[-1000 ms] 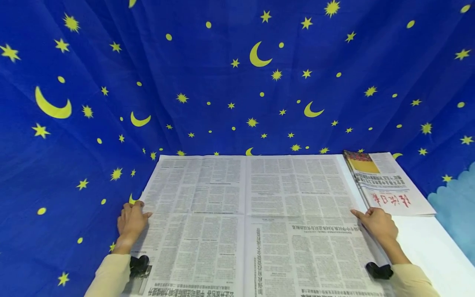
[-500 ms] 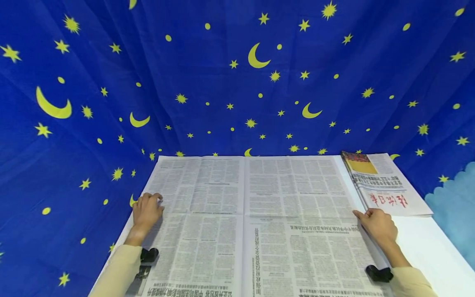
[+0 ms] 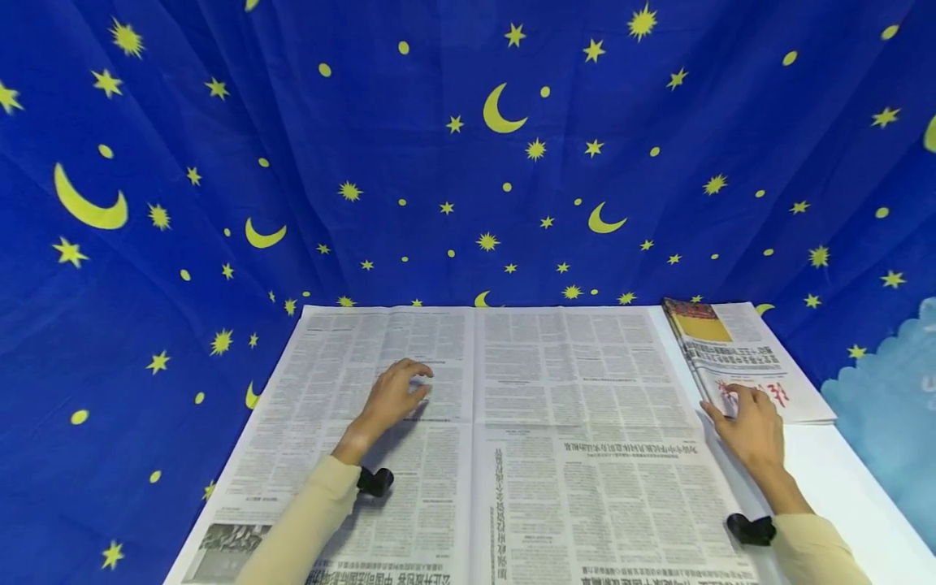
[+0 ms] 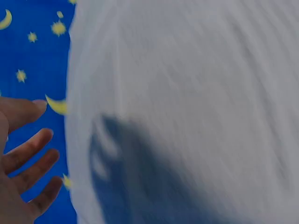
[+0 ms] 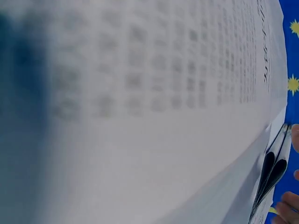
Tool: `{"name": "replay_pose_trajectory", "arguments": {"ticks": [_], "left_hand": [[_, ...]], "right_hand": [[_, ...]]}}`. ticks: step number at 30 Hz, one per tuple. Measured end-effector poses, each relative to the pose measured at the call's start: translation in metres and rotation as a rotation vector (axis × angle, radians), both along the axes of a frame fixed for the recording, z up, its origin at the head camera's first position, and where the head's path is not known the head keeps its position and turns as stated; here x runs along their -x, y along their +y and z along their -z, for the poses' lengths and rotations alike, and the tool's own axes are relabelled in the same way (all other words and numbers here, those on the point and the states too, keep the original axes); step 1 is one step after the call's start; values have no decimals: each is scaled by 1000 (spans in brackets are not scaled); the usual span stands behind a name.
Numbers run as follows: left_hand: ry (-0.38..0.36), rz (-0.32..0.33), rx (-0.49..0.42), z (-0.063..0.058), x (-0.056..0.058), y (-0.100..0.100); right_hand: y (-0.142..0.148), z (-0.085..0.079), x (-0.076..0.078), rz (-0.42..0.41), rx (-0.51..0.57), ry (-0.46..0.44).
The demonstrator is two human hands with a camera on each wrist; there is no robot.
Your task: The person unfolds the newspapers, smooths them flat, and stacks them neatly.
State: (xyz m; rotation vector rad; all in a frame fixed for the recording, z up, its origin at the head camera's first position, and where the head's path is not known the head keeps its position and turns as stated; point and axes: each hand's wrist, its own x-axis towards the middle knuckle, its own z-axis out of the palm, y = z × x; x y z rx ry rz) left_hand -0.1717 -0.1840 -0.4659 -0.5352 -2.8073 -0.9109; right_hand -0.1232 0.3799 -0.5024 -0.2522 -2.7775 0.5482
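An open newspaper sheet (image 3: 578, 406) lies spread over the table, its centre crease running away from me. My left hand (image 3: 395, 392) hovers over the left page with fingers loosely bent and nothing in them. In the left wrist view the fingers (image 4: 39, 168) are spread apart, and a hand-shaped shadow falls on the paper. My right hand (image 3: 751, 426) is at the sheet's right edge, its fingers overlapping the near end of a stack of folded newspapers (image 3: 731, 357). Only some of that hand's fingertips (image 5: 290, 205) show in the right wrist view, and no paper is between them.
A white tabletop (image 3: 848, 487) shows along the right side. Behind and to the left hangs a blue cloth (image 3: 409, 162) with yellow moons and stars. A black wrist device (image 3: 751, 530) sits by the right sleeve, another black device (image 3: 375, 482) by the left.
My left hand has left the sheet's left edge and moved right over the left page. My right hand has come off the right edge and shifted slightly toward the folded newspapers.
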Motion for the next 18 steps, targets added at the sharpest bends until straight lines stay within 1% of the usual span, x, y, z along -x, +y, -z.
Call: {"name": "replay_pose_trajectory", "arguments": {"ticks": [2, 5, 8, 10, 13, 16, 18], "left_hand": [[-18, 53, -30, -4, 3, 16], [-52, 115, -63, -11, 8, 36], [-79, 157, -81, -17, 13, 53], [-104, 190, -102, -20, 16, 63], [-167, 252, -142, -22, 18, 79], [-242, 351, -186, -21, 19, 94], [-286, 415, -198, -17, 19, 104]], "right_hand": [[3, 0, 1, -7, 14, -77], [6, 0, 2, -11, 31, -198], [7, 0, 2, -8, 16, -265], [8, -1, 2, -12, -6, -271], [8, -1, 3, -30, -44, -269], [7, -2, 4, -45, -73, -270], [7, -2, 5, -55, -90, -262]]}}
